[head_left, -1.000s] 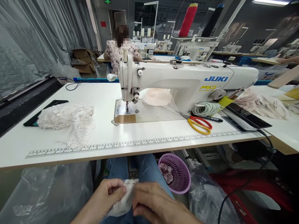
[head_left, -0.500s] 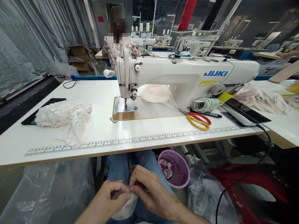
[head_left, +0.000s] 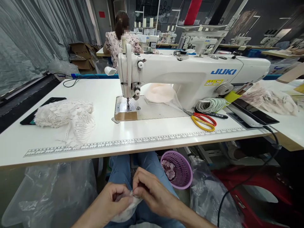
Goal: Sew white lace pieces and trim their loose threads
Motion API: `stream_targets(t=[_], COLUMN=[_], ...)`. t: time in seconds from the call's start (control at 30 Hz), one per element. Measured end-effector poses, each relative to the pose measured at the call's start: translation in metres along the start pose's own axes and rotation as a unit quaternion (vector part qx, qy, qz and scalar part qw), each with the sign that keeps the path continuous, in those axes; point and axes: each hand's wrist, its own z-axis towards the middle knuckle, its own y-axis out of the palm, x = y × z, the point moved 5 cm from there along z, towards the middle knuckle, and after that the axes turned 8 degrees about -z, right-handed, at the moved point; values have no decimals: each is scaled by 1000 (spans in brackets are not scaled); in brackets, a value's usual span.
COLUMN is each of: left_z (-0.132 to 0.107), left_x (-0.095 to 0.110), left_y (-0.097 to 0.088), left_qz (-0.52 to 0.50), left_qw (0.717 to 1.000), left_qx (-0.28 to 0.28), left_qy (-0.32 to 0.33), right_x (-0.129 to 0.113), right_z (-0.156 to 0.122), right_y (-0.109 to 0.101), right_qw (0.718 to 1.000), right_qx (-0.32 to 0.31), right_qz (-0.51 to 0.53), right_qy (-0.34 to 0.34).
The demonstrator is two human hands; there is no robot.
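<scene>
While one large sewing machine [head_left: 180,68] spans the upper centre, the left hand [head_left: 116,201] and right hand [head_left: 153,193], at bottom centre, both pinch one white cloth [head_left: 125,214]. One pair of scissors [head_left: 203,124] lies right of centre; one purple basket [head_left: 186,174] stands lower, nearer the middle.

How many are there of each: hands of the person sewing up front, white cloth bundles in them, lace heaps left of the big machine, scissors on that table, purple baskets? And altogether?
Hands: 2 (left hand, right hand)
Held white cloth: 1
Lace heap: 1
Scissors: 1
Purple basket: 1
Total: 6
</scene>
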Motion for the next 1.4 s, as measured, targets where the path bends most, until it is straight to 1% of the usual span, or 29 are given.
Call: stream_targets(t=[0.1,0.17,0.27,0.33,0.37,0.4,0.43,0.47,0.53,0.6,0.63,0.67,0.7,0.73,0.77,0.83,0.87,0.93,1.0,1.07,1.13,1.2,1.3,1.33,1.4], left_z=[0,-2,-5,-7,-7,-7,-6,-4,1,4,4,3,2,1,0,-1,-1,1,3,5,6,5,1,-1,-5], left_x=[0,4,15,21,22,22,21,18,15,13,13,14,16,17,18,17,16,13,11,12,14,18,24,26,29], left_y=[2,4,6,8,10,12,15,17,25,30,30,29,26,22,18,10,9,9,13,17,19,19,16,15,14], left_qz=[-26,-45,-60,-64,-64,-61,-54,-44,-17,7,14,21,28,33,37,37,29,10,-1,0,15,49,123,151,208], left_qw=[999,998,995,994,994,993,993,993,994,994,994,994,994,995,996,996,996,997,997,998,999,998,992,988,975], left_qx=[-5,-17,-26,-34,-39,-42,-43,-43,-54,-66,-73,-77,-74,-68,-60,-33,-21,-1,13,7,-4,-8,6,14,41], left_qy=[-31,-50,-69,-76,-82,-90,-98,-102,-95,-87,-84,-80,-73,-67,-63,-68,-76,-83,-77,-64,-50,-33,1,19,69], right_x=[4,4,-1,-4,-6,-6,-7,-7,-6,2,11,24,40,59,75,96,99,91,68,41,22,14,13,12,11], right_z=[-2,-3,-4,-6,-7,-10,-13,-16,-25,-37,-43,-50,-58,-66,-74,-87,-90,-86,-72,-54,-39,-29,-28,-29,-32], right_y=[1,2,1,0,0,1,1,2,5,5,3,-2,-9,-19,-27,-39,-41,-41,-35,-27,-18,-9,-4,-4,-5], right_qw=[999,998,995,993,995,996,995,988,957,927,918,914,911,905,900,893,894,899,924,967,987,991,991,993,998], right_qx=[1,2,7,-4,-16,-32,-47,-62,-92,-109,-107,-100,-85,-59,-48,-36,-36,-38,-34,-12,-7,-9,11,15,9], right_qz=[37,56,94,97,72,25,-42,-119,-258,-342,-368,-387,-403,-419,-426,-430,-427,-417,-367,-248,-157,-123,-124,-116,-58], right_qy=[13,8,-36,-66,-73,-74,-75,-78,-94,-110,-97,-68,-29,40,80,126,132,130,102,61,42,43,42,30,-1])
